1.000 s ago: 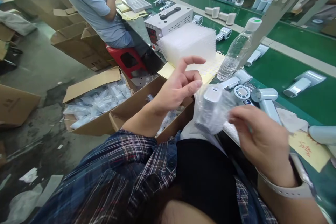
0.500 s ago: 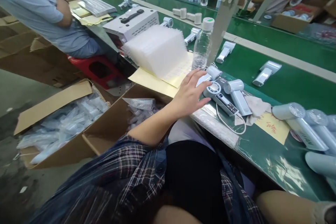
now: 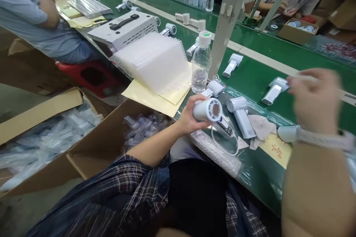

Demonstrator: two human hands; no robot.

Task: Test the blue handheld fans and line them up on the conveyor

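Nearby, a box [image 3: 41,118] and a closer carton [image 3: 97,146] hold clear bags [image 3: 50,137].
The left hand [image 3: 187,119] grips a fan [image 3: 206,110] above the surface [image 3: 260,164], fingers wrapped around; the right hand [image 3: 317,100] is raised, bent, its grip too blurred to tell.

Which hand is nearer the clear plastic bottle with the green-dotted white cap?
Left. The left hand, holding a pale-blue cylindrical fan, is in front of the bottle; the right hand is well to its right.
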